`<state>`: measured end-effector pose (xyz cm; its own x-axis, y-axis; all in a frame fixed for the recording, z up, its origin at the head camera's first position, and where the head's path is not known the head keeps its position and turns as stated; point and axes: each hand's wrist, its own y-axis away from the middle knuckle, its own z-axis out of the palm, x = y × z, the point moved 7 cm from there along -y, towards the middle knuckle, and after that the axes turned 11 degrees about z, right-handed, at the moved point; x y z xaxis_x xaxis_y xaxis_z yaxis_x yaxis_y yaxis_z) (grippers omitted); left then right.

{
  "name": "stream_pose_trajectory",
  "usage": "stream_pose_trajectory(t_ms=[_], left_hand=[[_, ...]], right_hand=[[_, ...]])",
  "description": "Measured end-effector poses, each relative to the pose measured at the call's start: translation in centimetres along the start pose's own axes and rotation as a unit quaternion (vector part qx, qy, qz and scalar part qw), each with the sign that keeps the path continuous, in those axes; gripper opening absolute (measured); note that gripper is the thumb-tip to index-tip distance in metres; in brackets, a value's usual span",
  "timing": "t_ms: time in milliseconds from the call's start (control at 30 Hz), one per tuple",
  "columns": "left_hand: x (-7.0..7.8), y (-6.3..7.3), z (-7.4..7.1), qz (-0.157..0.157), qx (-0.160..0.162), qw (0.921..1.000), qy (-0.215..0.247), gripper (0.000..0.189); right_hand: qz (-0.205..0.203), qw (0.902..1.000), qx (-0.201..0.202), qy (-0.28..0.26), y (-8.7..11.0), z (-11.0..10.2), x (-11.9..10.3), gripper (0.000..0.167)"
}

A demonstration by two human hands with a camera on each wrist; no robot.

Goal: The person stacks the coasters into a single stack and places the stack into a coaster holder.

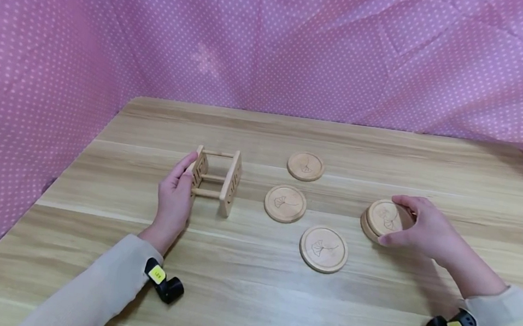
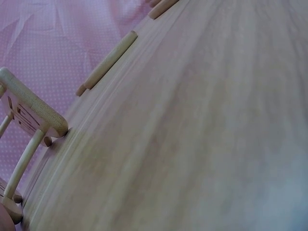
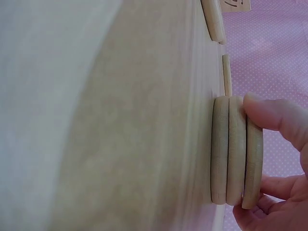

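Observation:
On the left of the table stands a small wooden coaster rack (image 1: 231, 186) with two slotted side panels joined by thin dowels. My left hand (image 1: 175, 195) grips its left panel, the thumb at the near edge. To the right, my right hand (image 1: 426, 229) pinches the top coaster (image 1: 381, 214) of a stack by its rim. In the right wrist view, that coaster (image 3: 254, 163) sits slightly off line on two more coasters (image 3: 228, 154). The coasters are round, pale wood, and the top one bears an engraved ginkgo leaf.
Between the hands lie three single ginkgo coasters: a far one (image 1: 305, 166), a middle one (image 1: 285, 203) and a near one (image 1: 324, 249). The wooden table (image 1: 243, 304) ends at a pink dotted cloth (image 1: 277, 44) hung behind and at the sides.

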<state>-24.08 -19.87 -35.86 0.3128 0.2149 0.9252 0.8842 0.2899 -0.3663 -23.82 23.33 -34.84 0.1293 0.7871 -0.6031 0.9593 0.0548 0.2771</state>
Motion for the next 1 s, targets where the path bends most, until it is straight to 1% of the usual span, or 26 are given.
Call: stream_pose_trajectory(t_ms=[333,533,633,733,833,1000], left_hand=[[0.1,0.0,0.0,0.005,-0.005,1.0,-0.004,0.043],[0.0,-0.1,0.0,0.004,-0.004,1.0,-0.006,0.043],[0.0,-0.1,0.0,0.007,-0.005,1.0,-0.003,0.043],[0.0,-0.1,0.0,0.011,-0.005,0.9999,-0.008,0.042],[0.0,0.0,-0.1,0.013,-0.004,0.9998,-0.011,0.042],[-0.1,0.1,0.0,0.005,-0.007,0.9999,-0.007,0.042]], right_hand=[[-0.002,1.0,0.004,0.002,-0.1,0.0,-0.1,0.101],[-0.011,0.9995,-0.001,0.03,0.0,0.1,-0.3,0.102],[-0.017,0.9991,-0.005,0.039,0.0,0.3,-0.5,0.105],[-0.018,0.9994,-0.007,0.029,0.2,0.3,-0.7,0.108],[-0.018,0.9998,-0.009,0.007,0.3,0.2,-0.9,0.108],[-0.028,0.9995,-0.009,-0.011,0.4,0.0,-2.1,0.105]])
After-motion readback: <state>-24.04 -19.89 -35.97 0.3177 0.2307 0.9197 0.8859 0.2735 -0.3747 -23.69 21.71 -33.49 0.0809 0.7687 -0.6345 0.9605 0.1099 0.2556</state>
